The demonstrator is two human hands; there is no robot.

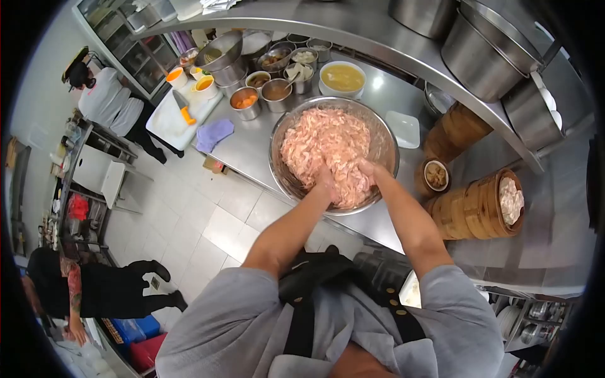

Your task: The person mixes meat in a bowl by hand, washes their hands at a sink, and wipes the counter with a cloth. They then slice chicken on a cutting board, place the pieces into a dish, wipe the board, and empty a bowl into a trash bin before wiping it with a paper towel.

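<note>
A wide steel bowl [277, 167] on the counter holds a large heap of pale pink raw meat [328, 135], cut in pieces or strips. My left hand [324, 181] is pushed into the near left part of the heap, its fingers buried. At the near right side of the heap is my right hand [370, 170], with its fingers also sunk in the meat and hidden. Whether either hand grips any of it does not show.
Behind the bowl stand a white bowl of yellow liquid [342, 79] and several steel containers [277, 94]. Left are a knife [184, 109] on a white cutting board [167, 129] and a purple cloth [215, 135]. Bamboo steamers [469, 211] stand right. Two other people are at left.
</note>
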